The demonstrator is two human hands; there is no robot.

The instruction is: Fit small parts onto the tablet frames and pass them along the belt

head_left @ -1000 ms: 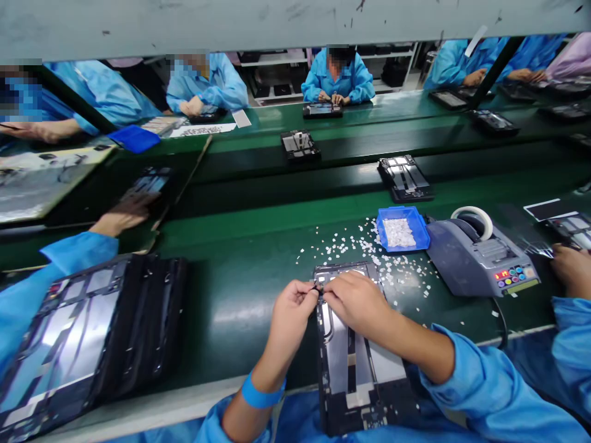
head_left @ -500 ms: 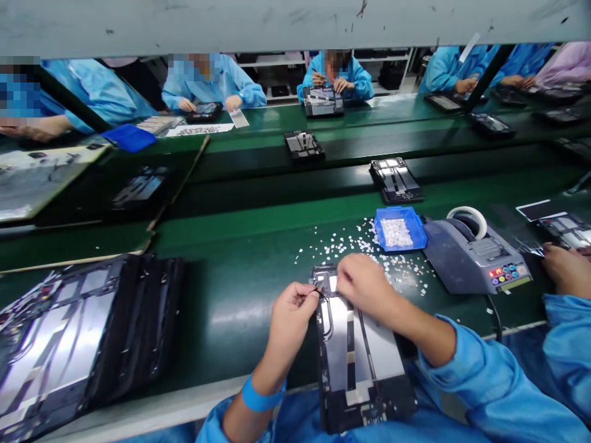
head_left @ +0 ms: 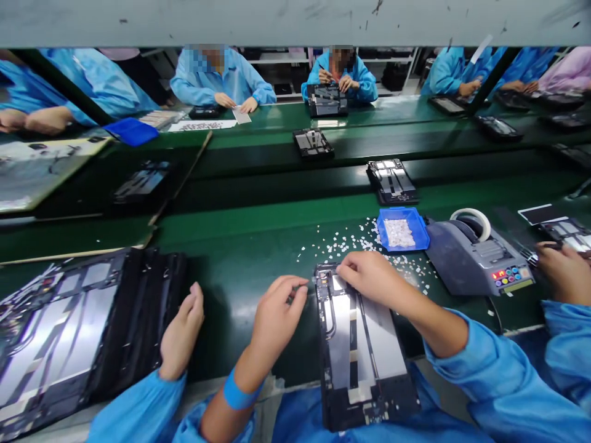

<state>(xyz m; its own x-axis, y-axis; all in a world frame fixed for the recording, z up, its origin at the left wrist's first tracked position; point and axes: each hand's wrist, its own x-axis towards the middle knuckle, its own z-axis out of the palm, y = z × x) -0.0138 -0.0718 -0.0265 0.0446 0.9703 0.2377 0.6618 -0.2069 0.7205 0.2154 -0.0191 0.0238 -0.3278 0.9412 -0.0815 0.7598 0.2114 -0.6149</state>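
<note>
An opened tablet (head_left: 344, 332) with silvery battery panels and black strips lies in front of me, its near end over my lap. My left hand (head_left: 281, 311), with a blue band at the wrist, hovers just left of its top edge. The thumb and forefinger are apart, with nothing visible between them. My right hand (head_left: 369, 278) rests at the tablet's upper right corner, fingers pinched together. Whatever they grip, if anything, is hidden. Small white pieces (head_left: 346, 245) are scattered beyond the tablet, beside a blue bin (head_left: 425, 237) filled with similar pieces.
A grey tape dispenser (head_left: 480, 258) stands right of the bin. At left, several opened tablets (head_left: 64, 344) lean in a row, a co-worker's hand (head_left: 182, 332) beside them. Another tablet (head_left: 392, 181) lies across the bench. Co-workers in blue sit opposite; another hand (head_left: 566, 267) works at right.
My left hand has drawn away leftward from the tablet's top, its fingers parting. The right hand stays at the corner. A co-worker's hand has appeared beside the left stack.
</note>
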